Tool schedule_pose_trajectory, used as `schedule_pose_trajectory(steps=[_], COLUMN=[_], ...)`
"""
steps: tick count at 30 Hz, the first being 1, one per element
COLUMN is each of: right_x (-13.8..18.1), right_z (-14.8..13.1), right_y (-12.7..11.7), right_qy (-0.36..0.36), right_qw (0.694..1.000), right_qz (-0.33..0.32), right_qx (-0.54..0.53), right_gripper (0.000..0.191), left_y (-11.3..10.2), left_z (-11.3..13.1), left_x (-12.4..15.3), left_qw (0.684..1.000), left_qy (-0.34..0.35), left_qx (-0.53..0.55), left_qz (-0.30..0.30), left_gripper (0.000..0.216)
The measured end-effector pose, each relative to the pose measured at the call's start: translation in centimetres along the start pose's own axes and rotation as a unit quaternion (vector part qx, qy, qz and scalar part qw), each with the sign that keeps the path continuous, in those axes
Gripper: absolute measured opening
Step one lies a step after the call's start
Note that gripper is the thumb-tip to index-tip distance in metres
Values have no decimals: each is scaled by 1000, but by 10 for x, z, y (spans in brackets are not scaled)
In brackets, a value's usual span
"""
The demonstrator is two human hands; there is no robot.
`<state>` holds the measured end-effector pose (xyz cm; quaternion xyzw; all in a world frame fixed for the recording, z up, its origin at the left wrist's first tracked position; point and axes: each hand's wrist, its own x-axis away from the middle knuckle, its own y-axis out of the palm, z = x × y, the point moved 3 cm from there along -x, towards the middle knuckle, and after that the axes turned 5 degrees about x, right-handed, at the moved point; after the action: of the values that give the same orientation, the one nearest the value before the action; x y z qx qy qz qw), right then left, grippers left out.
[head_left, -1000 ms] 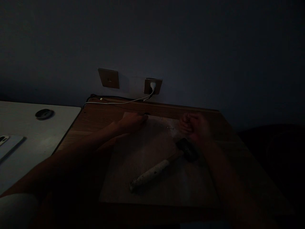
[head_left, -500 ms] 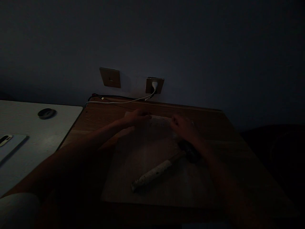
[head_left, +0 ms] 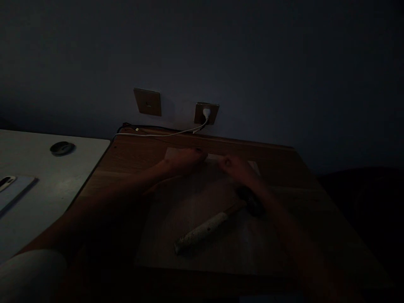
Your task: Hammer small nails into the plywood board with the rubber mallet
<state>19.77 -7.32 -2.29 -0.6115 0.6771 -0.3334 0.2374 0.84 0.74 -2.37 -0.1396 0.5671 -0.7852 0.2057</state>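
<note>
A pale flat board (head_left: pixel 189 206) lies on the wooden table, and on it rests a mallet (head_left: pixel 202 230) with a worn whitish grip and a dark head. The mallet lies aslant, its head at the right beneath my right forearm. My left hand (head_left: pixel 189 159) is closed over the board's far edge, fingers curled. A short gap to the right, my right hand (head_left: pixel 232 165) is closed too, fingers pinched together above the far part of the board. In this dim light, anything between the fingers of either hand cannot be made out.
A white table (head_left: pixel 63 181) adjoins at the left, with a dark round ring-like object (head_left: pixel 62 148) and a phone (head_left: pixel 15 189) on it. A white plug (head_left: pixel 206 112) sits in a wall socket, its cable (head_left: pixel 170 134) running along the wooden table's (head_left: pixel 126 153) back edge.
My left hand has moved right along the board's far edge and its fingers have closed. My right hand has shifted slightly left, nearer to it. The mallet has stayed put.
</note>
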Motion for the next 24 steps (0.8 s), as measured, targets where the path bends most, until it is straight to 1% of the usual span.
schedule_pose_trajectory(steps=[3,5,7,8,9,10,12,13,15,16,17,18,20,22,24], right_x=[1,3,5,5,5,5,5,4,3,1,0,-2,-5,-6,-5], right_z=[-6,-11,-16,-18,-19,-21,-22,-22,-21,-21,-21,-21,-22,-25,-28], right_y=[7,9,7,4,0,-4,-14,-18,-22,-21,-18,-13,0,15,27], right_qy=[-24,-34,-41,-44,-44,-43,-36,-32,-22,-17,-11,-8,-10,-22,-34], right_qw=[997,995,994,994,995,996,998,998,997,997,998,1000,997,990,980], right_qz=[0,2,10,17,25,34,46,45,29,21,15,12,8,-6,-19], right_qx=[74,98,104,98,87,73,36,0,-67,-71,-54,-17,82,140,193], right_gripper=[17,16,13,11,8,9,21,27,38,42,45,47,47,45,36], left_y=[2,3,3,2,2,1,1,2,4,6,8,10,12,13,15], left_z=[-2,-4,-7,-8,-10,-10,-10,-10,-10,-10,-9,-9,-6,0,7], left_x=[-1,-1,2,4,6,9,16,20,26,29,32,34,37,40,43], left_qw=[997,991,974,951,913,868,768,721,640,596,560,537,509,489,476], left_qy=[-32,-37,-50,-71,-96,-120,-155,-172,-209,-232,-255,-272,-285,-276,-264], left_qx=[63,123,219,301,394,481,622,671,739,768,788,798,812,825,835], left_qz=[21,34,32,32,31,29,14,3,-20,-24,-22,-15,18,61,82], left_gripper=[14,13,19,24,28,31,33,33,30,27,23,20,16,18,26])
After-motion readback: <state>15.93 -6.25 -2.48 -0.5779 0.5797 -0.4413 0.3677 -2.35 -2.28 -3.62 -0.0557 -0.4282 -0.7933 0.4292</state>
